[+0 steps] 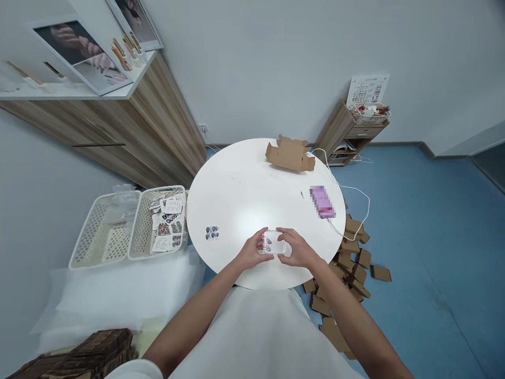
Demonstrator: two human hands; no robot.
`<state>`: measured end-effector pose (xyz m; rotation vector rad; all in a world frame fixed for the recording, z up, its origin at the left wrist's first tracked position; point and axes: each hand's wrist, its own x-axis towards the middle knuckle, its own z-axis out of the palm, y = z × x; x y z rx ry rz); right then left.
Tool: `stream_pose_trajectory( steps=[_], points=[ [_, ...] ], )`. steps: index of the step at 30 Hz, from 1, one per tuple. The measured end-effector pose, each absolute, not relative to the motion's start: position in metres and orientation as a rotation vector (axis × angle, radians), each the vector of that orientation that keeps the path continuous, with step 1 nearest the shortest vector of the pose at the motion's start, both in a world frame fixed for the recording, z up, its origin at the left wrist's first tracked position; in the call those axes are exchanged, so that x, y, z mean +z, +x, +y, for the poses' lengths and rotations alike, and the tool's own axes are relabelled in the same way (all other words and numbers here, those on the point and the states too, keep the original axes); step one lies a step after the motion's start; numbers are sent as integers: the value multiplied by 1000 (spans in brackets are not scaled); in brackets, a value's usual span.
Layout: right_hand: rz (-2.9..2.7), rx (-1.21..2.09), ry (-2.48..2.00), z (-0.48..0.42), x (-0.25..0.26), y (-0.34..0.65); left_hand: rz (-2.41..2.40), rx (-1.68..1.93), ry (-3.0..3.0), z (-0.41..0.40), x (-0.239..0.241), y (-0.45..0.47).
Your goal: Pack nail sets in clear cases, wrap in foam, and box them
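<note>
Between both hands, just over the near part of the round white table, is a small clear plastic packet with a white card-like piece inside. My left hand grips its left end, thumb below and fingers above. Its right end is held by my right hand in the same way. A few small darker shapes show through the packet's left part; I cannot make out what they are. Left of my hands lies a card of dark press-on nails.
An unfolded brown cardboard box lies at the table's far edge. On the right are a blurred purple phone-like object and a white cable. White baskets stand at the left, one holding nail cards. Small cardboard boxes litter the floor.
</note>
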<state>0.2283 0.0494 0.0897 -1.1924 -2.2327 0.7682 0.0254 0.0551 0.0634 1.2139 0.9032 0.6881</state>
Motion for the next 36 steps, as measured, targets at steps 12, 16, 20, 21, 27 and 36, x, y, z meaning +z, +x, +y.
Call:
stream_pose_trajectory(
  steps=[12,16,20,21,27,36],
  points=[
    [-2063,876,-1178,55,92,231,829,720,1118,53,72,28],
    [-1956,1035,-1205,59,98,231,806,740,1032,54,71,28],
    [-1751,1284,-1254,69,99,233,849,708,990,53,64,26],
    [-1708,1317,-1287,72,98,233,882,707,981,52,62,25],
    [-1327,1381,-1554,86,80,221,974,715,955,39,54,26],
    [-1055,1522,-1511,65,61,208,983,804,907,32,41,32]
  ],
)
